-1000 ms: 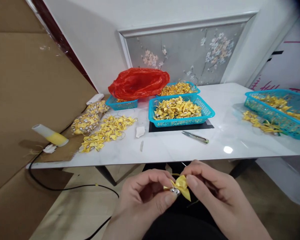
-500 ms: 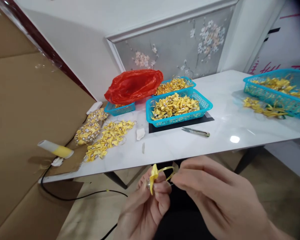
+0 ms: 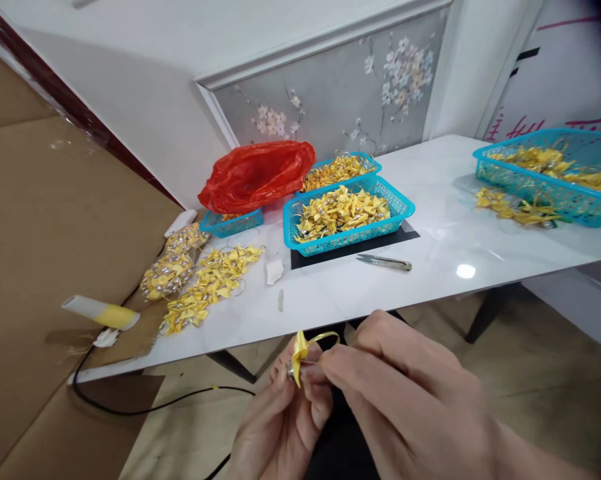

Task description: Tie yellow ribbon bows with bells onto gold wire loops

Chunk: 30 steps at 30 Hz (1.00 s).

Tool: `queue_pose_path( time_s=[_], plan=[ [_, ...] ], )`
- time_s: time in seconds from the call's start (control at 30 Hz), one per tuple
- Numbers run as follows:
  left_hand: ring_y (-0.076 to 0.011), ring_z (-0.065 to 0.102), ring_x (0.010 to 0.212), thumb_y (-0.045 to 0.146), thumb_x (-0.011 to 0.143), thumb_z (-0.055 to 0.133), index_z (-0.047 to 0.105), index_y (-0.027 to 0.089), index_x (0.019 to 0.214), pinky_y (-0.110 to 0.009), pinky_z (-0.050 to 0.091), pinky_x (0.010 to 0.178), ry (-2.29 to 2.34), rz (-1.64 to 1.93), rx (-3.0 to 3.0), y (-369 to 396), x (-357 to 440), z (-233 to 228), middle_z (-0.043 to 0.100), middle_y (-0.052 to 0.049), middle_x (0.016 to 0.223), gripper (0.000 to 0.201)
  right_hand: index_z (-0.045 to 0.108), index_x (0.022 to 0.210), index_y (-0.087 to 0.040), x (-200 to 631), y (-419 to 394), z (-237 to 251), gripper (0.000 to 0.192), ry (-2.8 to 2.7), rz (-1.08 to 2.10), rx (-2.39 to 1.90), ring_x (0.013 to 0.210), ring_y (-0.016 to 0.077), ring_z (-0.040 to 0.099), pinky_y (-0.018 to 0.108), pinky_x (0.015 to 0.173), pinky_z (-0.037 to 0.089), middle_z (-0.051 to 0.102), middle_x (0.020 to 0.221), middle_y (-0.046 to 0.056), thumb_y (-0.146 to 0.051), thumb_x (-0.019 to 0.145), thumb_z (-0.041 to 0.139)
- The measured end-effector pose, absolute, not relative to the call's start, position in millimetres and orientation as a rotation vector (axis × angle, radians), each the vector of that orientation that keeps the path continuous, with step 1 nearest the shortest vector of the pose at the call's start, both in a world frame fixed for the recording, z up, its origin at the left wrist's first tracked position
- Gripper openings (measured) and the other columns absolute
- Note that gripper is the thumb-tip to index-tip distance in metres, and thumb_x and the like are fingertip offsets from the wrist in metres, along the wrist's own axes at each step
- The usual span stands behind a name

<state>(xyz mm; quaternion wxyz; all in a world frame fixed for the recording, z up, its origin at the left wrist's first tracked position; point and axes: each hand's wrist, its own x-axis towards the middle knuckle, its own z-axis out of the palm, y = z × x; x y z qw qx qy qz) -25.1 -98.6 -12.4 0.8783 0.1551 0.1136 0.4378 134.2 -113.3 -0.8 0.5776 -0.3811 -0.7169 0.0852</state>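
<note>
Between the fingertips of my left hand point(image 3: 285, 420) is a small yellow ribbon flower point(image 3: 299, 357) with a silvery bead or bell at its base. A thin yellow cord loop point(image 3: 327, 335) runs from the flower toward my right hand point(image 3: 405, 393). The right thumb and forefinger are pinched together close to the loop's end, and a fine thread or wire stretches from there to the flower. What exactly lies between the right fingertips is hidden. Both hands are held in front of the table's near edge.
On the white table point(image 3: 325, 300) stand a blue basket point(image 3: 347, 243) of yellow flowers, another blue basket point(image 3: 545, 190) at right, and a red plastic bag point(image 3: 260, 177). Thread snips point(image 3: 384, 262) lie near the middle basket. Loose yellow flowers point(image 3: 205, 287) are heaped at left beside cardboard point(image 3: 55, 220).
My right hand has moved left and closer to the flower, and the cord loop has shifted with it. The flower stays in my left fingers. The camera view has turned slightly.
</note>
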Motion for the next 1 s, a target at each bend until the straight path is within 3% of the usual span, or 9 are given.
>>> queue_pose_path(
  time_s=[0.3,0.57,0.73,1.0],
  plan=[
    [-0.0099,0.076,0.09,0.001,0.086,0.069,0.078,0.018,0.104,-0.014,0.058,0.085,0.324,0.945,0.403,-99.7,-30.4,-18.4,0.082,-0.005,0.102,0.026,0.068,0.067,-0.01,133.5,-112.9,-3.2,0.027,-1.71,0.162,-0.865,0.054,0.011,0.034,0.026,0.046,0.029,0.039,0.061,0.0,0.0,0.085,0.051],
    [-0.0106,0.07,0.074,0.019,0.07,0.087,0.079,0.02,0.084,-0.017,0.059,0.073,0.82,1.16,0.703,-109.3,-32.3,-9.4,0.077,0.0,0.083,0.016,0.069,0.082,-0.011,144.0,-114.8,-7.5,0.024,-1.765,0.188,-0.879,0.058,0.0137,0.045,0.026,0.048,0.038,0.05,0.066,0.004,0.003,0.084,0.05],
    [-0.0106,0.07,0.079,0.02,0.068,0.089,0.081,0.024,0.079,-0.013,0.055,0.076,0.979,1.188,0.929,-114.0,-29.8,-1.0,0.078,0.001,0.083,0.014,0.067,0.096,-0.017,154.9,-117.6,-18.0,0.024,-1.813,0.4,-0.913,0.061,0.0115,0.052,0.022,0.05,0.043,0.052,0.074,0.003,0.0,0.089,0.051],
    [-0.0099,0.07,0.075,0.015,0.07,0.086,0.082,0.028,0.08,-0.012,0.056,0.072,1.004,1.179,1.013,-117.6,-27.6,1.5,0.079,0.002,0.081,0.017,0.065,0.088,-0.022,153.0,-121.3,-30.5,0.017,-1.657,0.748,-0.938,0.058,0.0109,0.052,0.021,0.045,0.04,0.051,0.075,0.0,-0.012,0.095,0.054]
  ],
)
